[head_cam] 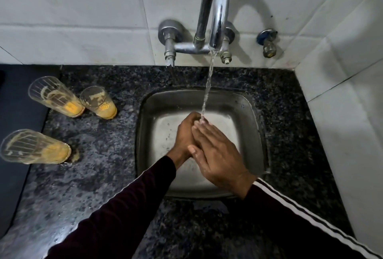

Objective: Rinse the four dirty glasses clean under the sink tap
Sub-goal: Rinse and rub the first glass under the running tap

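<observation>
You're rubbing your left hand (185,134) and right hand (215,155) together under the tap stream (208,84), fingers relaxed, gripping nothing (three dirty glasses (97,102) are waiting far left); be keeping them centred.

No readable text, labels, brands, numbers or signs anywhere

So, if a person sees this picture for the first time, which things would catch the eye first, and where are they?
First the stream of water running from the tap onto the left hand and right hand, pressed together over the steel sink. Then the three dirty glasses with yellow residue on the dark counter to the left: two at the back, one nearer.
</observation>
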